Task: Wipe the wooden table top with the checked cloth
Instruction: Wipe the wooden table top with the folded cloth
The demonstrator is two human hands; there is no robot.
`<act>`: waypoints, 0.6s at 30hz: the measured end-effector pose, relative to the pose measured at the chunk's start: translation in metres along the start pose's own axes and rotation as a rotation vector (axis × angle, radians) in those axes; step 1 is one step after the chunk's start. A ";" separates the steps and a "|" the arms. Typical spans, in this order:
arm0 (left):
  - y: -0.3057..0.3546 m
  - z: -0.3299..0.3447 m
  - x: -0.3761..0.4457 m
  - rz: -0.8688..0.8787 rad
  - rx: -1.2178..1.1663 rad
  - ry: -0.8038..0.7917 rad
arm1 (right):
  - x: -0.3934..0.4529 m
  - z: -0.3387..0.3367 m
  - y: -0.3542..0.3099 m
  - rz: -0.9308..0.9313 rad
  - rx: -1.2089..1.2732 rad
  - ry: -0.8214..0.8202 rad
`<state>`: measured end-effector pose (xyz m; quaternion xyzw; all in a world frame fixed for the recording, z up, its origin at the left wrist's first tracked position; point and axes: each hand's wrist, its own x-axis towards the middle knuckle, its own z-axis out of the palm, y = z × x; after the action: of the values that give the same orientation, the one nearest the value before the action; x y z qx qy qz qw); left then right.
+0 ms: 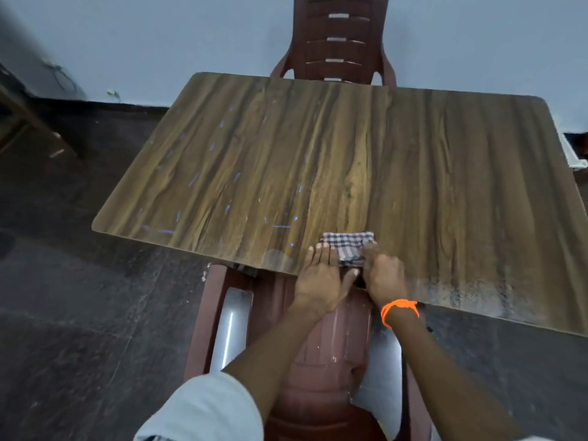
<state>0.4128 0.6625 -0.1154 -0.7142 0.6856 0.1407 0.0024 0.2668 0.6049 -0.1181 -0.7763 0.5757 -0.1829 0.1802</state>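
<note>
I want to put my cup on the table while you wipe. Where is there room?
Nearly all of the wooden table top is bare: the far side by the brown chair, and the wide stretches to either side of the checked cloth. It is crowded only at the near edge, where the left hand and right hand press the cloth.

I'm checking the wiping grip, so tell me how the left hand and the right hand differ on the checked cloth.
The left hand lies flat with straight fingers at the checked cloth's left edge; the right hand covers its right side, its fingers blurred. The right wrist bears an orange band; the left wrist is bare. Both hands rest at the near edge of the wooden table top.
</note>
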 end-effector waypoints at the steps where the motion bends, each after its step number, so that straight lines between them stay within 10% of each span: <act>1: -0.008 -0.003 0.005 -0.007 -0.006 0.008 | 0.006 0.006 -0.009 0.025 0.012 0.011; 18: -0.088 -0.020 -0.019 0.392 0.132 -0.081 | -0.051 0.054 -0.088 0.398 0.052 0.285</act>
<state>0.5026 0.6821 -0.1091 -0.5594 0.8184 0.1219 0.0493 0.3523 0.6811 -0.1255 -0.6093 0.7318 -0.2663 0.1496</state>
